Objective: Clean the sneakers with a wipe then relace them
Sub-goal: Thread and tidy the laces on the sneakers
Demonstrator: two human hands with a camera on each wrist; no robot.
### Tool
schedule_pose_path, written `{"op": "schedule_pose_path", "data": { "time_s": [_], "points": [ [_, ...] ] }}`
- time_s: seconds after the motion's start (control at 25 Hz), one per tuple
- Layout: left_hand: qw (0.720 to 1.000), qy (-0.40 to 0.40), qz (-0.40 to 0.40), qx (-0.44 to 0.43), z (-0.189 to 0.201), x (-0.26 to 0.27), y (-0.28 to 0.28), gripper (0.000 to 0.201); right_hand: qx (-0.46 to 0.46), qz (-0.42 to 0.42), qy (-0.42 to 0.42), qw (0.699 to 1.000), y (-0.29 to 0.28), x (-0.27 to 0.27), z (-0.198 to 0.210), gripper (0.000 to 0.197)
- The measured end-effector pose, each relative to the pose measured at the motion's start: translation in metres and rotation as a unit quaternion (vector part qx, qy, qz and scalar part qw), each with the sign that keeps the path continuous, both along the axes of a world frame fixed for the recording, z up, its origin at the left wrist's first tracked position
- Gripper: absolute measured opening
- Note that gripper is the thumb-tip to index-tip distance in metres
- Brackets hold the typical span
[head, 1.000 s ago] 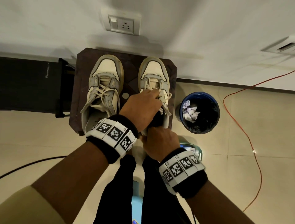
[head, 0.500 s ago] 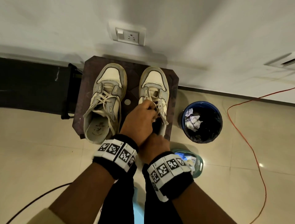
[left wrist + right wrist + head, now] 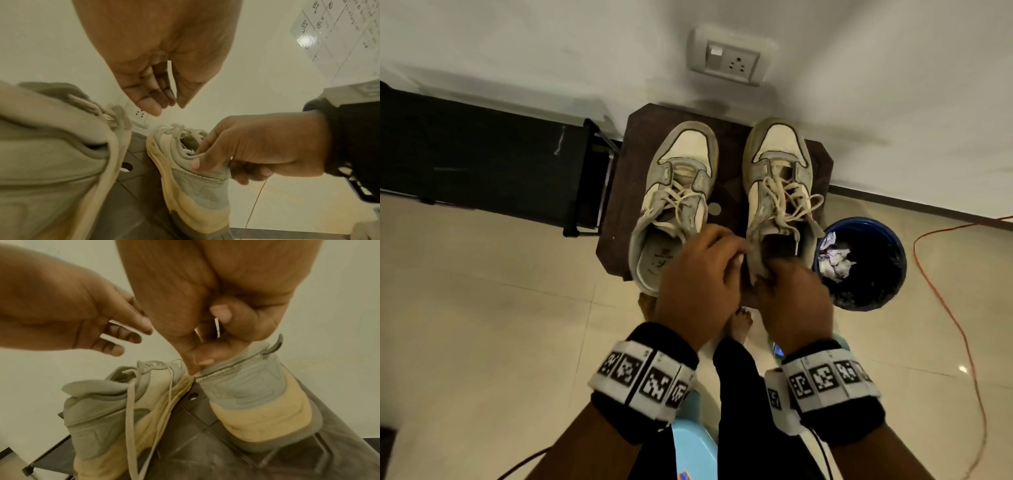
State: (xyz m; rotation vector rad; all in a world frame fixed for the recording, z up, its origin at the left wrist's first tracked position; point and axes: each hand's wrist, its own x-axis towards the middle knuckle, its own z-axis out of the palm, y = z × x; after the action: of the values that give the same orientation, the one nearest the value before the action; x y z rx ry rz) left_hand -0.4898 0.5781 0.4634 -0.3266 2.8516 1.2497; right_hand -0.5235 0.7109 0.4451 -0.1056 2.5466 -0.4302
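Two worn grey-and-cream sneakers stand side by side on a dark stool. The left sneaker has loose laces. My right hand grips the heel collar of the right sneaker, fingers curled round the rim, as the right wrist view shows. My left hand hovers between the two heels with relaxed fingers and holds nothing. From the left wrist, the right sneaker shows its yellowed sole and the right hand on its collar. No wipe is in view.
A blue bin with crumpled wipes stands right of the stool. An orange cable runs over the floor at right. A black rack sits at left, and a wall socket is behind. A bare foot and a light-blue seat are below.
My left hand has let go of the right sneaker's laces and drawn back toward the heels, fingers loosened. The right hand stays at the heel collar. The head view has shifted.
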Motion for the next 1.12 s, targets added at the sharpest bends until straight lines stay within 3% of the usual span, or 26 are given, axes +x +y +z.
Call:
{"op": "schedule_pose_path", "data": {
  "time_s": [0.2, 0.4, 0.64, 0.84, 0.96, 1.04, 1.12],
  "points": [
    [0.991, -0.053, 0.049, -0.11, 0.011, 0.019, -0.07, 0.018, -0.088, -0.026, 0.082, 0.992, -0.042, 0.013, 0.019, 0.016],
    [0.968, -0.083, -0.078, -0.225, 0.008, 0.002, -0.117, 0.032, -0.077, -0.095, 0.071, 0.99, -0.104, -0.017, 0.019, 0.026],
    [0.958, -0.066, -0.157, -0.232, -0.018, -0.009, -0.123, 0.028, -0.005, -0.066, 0.035, 0.997, -0.151, -0.047, 0.015, 0.024],
    [0.99, -0.045, -0.115, -0.064, -0.028, -0.01, -0.136, 0.033, -0.055, -0.103, 0.053, 0.992, -0.157, -0.053, 0.0, 0.014],
    [0.992, -0.058, -0.007, 0.116, -0.03, 0.001, -0.138, 0.024, -0.161, -0.206, 0.019, 0.965, -0.141, -0.045, -0.008, 0.018],
    [0.942, -0.122, 0.122, 0.289, -0.021, 0.001, -0.141, 0.022, -0.291, -0.31, -0.003, 0.905, -0.135, -0.037, -0.006, 0.016],
    [0.885, -0.158, 0.206, 0.387, -0.014, -0.004, -0.142, 0.031, -0.409, -0.377, -0.027, 0.831, -0.129, -0.033, -0.002, 0.014]
  ]
}}
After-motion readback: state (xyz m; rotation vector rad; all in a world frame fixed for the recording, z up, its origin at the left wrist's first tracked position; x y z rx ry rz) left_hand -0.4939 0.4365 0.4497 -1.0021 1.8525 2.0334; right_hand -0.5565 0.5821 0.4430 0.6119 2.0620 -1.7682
